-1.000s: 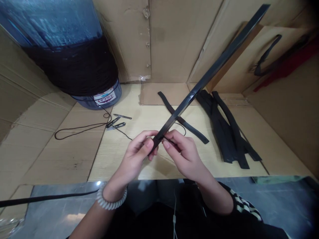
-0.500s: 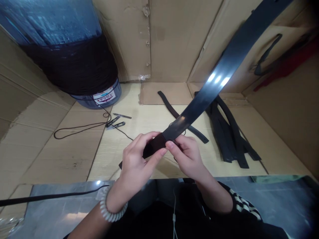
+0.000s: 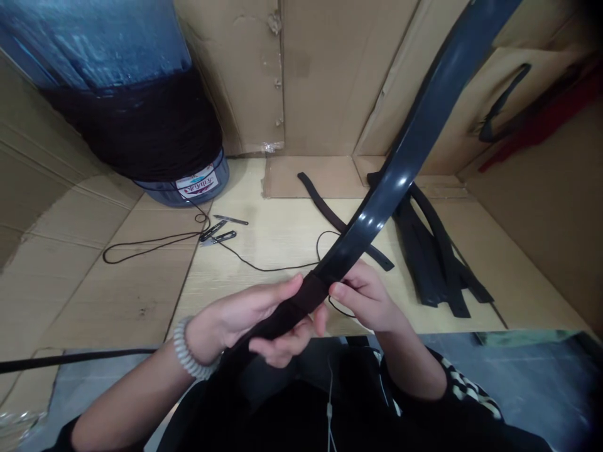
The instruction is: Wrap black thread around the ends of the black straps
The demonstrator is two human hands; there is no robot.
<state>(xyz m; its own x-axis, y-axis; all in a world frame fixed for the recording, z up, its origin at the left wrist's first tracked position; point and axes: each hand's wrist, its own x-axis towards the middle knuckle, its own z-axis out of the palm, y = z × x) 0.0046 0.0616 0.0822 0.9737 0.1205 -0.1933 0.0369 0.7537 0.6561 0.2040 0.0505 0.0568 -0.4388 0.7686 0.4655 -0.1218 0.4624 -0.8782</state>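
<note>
I've got soft, even light from overhead on the desk (image 3: 282, 242), hardly any shadow, while white glare streaks along my glossy black strap (image 3: 377, 220). The wide lens is bowing the cardboard wall (image 3: 330, 75) at the edges, the top right corner is falling dim, and everything looks fairly sharp.

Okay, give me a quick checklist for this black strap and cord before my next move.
Left hand gripping the wrapped section of the black strap: ok.
Right hand at the upper end of the wrap: ok.
Black cord lying slack on the table, no visible snag: ok.
Cord end secured under the wrap: cannot tell, fingers hide it.
Thread snips on the table beside the cord: ok.
Pile of black straps apart from the hands: ok.
</note>
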